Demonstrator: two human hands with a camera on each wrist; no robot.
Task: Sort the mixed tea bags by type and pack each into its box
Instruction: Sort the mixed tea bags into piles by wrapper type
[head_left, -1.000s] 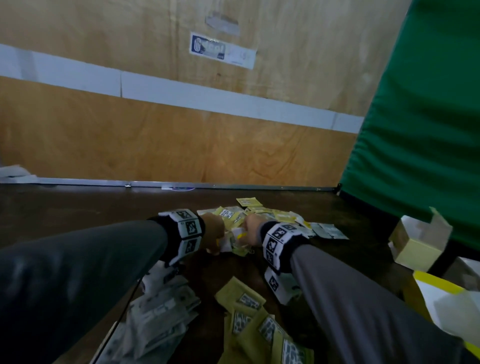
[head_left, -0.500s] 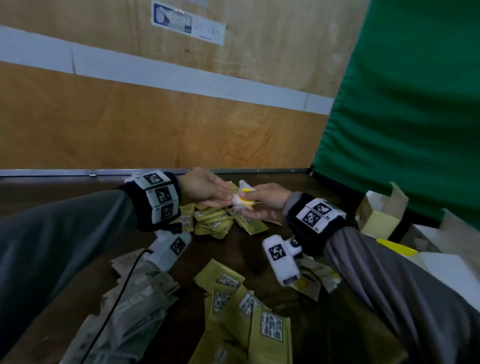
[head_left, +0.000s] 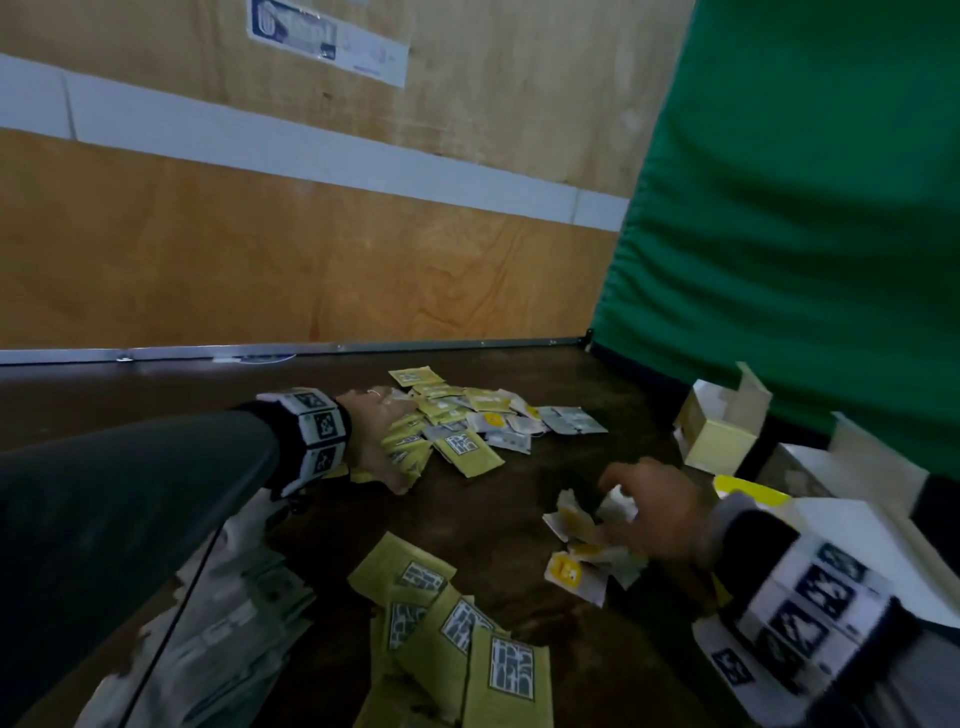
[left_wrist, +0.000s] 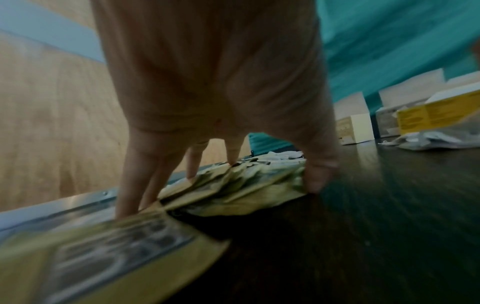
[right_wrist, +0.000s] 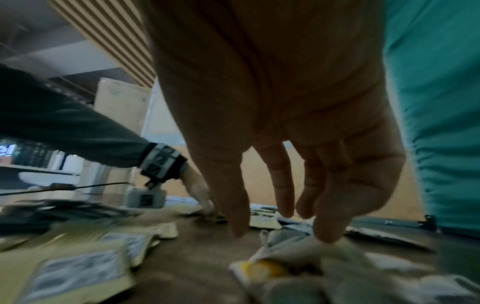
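Observation:
My left hand (head_left: 395, 441) (left_wrist: 249, 176) reaches into the mixed pile of tea bags (head_left: 483, 415) at the back of the dark table. Its fingers and thumb bunch up several olive-yellow sachets (left_wrist: 233, 189). My right hand (head_left: 618, 499) (right_wrist: 280, 232) hovers, fingers loose and empty, just over a small heap of white bags with yellow tags (head_left: 571, 525) (right_wrist: 262, 267). A sorted heap of olive-yellow sachets (head_left: 457, 623) (right_wrist: 64, 267) lies at the front middle. Grey-white sachets (head_left: 234, 623) lie at the front left, partly under my left sleeve.
An open pale yellow box (head_left: 719, 441) (left_wrist: 355, 129) stands at the right. A yellow and white box (head_left: 748, 491) (left_wrist: 439, 115) lies nearer to me. A green curtain (head_left: 805, 208) hangs behind them, and a wooden wall (head_left: 260, 260) closes the table's far edge.
Both hands held a white, yellow-tagged bag together in mid-air. They have since parted: the right one moved right, down to the white heap and now holds nothing; the left returned to the mixed pile.

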